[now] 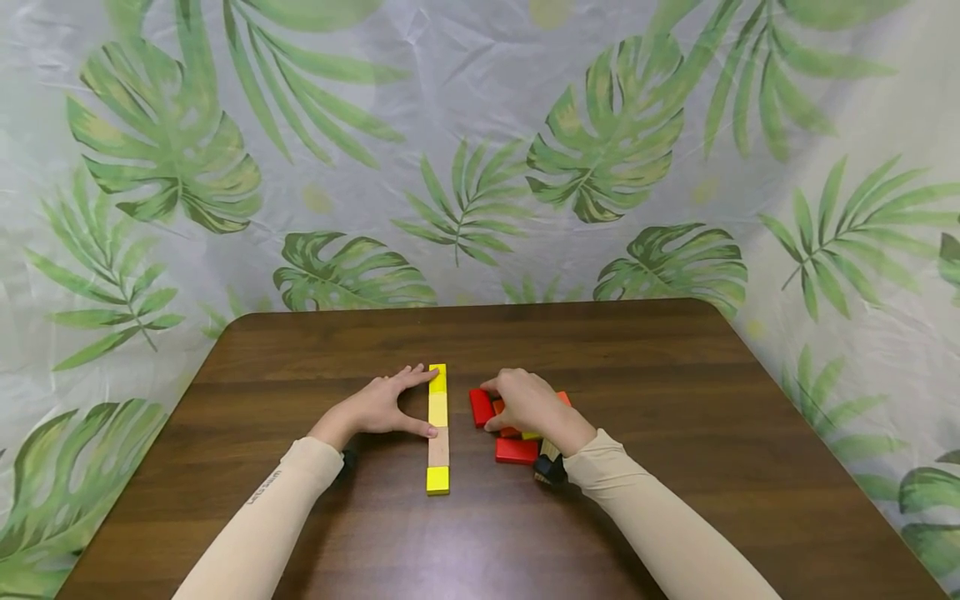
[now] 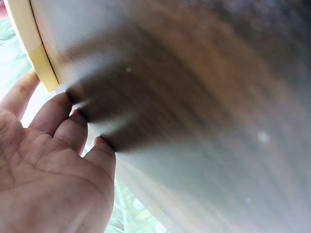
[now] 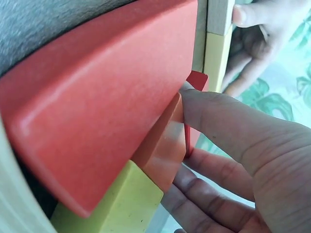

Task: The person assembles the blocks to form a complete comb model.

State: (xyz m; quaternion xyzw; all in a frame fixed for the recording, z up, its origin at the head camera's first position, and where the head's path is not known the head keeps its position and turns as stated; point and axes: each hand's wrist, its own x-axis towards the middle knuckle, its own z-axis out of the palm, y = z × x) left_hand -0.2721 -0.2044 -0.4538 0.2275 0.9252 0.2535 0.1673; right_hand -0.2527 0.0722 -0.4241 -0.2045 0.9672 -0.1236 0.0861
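Four-block row: end to end on the wood-grain table [image 1: 750, 417], between the two hands; from the near end I count a bright yellow block [image 1: 438, 480], a bare-wood block [image 1: 438, 452], a pale yellow block [image 1: 438, 410] and a far yellow block [image 1: 439, 385].
Left hand [image 1: 378, 406]: outstretched, index fingertip touching the far yellow block, thumb at the bare-wood one.
Right hand [image 1: 528, 402]: thumb and index pinch a red block [image 1: 480, 408].
Loose pile: my right wrist feed shows an orange block [image 3: 166, 148] beside a yellow-green block [image 3: 131, 199]; a second red block [image 1: 516, 451] lies nearer.
Backdrop: leaf-print cloth [image 1: 480, 108].
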